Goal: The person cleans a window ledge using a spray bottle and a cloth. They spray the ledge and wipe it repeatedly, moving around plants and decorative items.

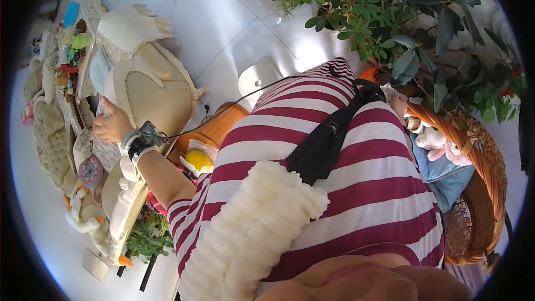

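My left hand (112, 122) is held out on the left, thumb raised and fingers loosely curled, with nothing visible in it. Around that wrist are bands and a small clear device with a black cable (228, 113). Beyond the hand are a cream upholstered chair (154, 92) and a lace-covered table (106, 152). Only part of my right hand (398, 104) shows, beside a whitish item at the rim of a wicker basket (497, 184); its fingers are mostly hidden. Inside the basket are pink and white plush toys (439, 144) and a blue padded cloth (449, 186).
Leafy potted plants (359, 12) crowd the upper right. A white stool (257, 77) stands on the tiled floor (209, 21). Close to my left side are an orange-brown wooden piece (230, 123) and a yellow round object (198, 159). A cream fluffy strip (250, 234) lies across my striped clothing.
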The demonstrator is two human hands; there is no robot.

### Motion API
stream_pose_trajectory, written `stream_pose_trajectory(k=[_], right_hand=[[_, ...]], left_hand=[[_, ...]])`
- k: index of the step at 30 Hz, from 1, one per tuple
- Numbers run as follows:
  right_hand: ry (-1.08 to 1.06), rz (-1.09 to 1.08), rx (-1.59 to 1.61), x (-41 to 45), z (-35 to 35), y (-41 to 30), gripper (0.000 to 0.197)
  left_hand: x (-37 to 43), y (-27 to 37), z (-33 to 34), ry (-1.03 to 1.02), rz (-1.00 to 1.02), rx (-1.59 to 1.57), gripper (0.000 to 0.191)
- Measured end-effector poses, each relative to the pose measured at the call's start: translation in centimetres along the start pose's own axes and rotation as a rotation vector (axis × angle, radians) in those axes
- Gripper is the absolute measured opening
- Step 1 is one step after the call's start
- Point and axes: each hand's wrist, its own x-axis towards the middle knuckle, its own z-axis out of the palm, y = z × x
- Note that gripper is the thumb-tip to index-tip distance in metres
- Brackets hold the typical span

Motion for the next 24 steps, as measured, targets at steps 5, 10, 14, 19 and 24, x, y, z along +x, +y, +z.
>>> stream_pose_trajectory(k=[5, 10, 14, 19, 24], right_hand=[[-0.037, 0.021, 0.067, -1.3, -0.5, -1.6, 0.029], [-0.126, 0.078, 0.056, 0.2, 0.2, 5.0, 0.031], [-0.057, 0.097, 0.179, -0.7, 0.6, 8.1, 0.03], [-0.088, -0.059, 0.006, -2.3, -1.2, 2.0, 0.029], [-0.009, -0.123, 0.016, -1.9, -1.1, 1.8, 0.029]], left_hand=[[-0.1, 0.6, -0.3, -0.059, -0.001, -0.024, 0.065], [0.0, 1.3, -1.3, -0.195, -0.075, 0.008, 0.07], [0.7, 1.2, -1.5, -0.358, -0.064, 0.091, 0.075], [0.2, 1.6, -2.6, -0.358, -0.019, 0.07, 0.076], [0.8, 0.7, -1.0, -0.397, -0.095, 0.133, 0.075]])
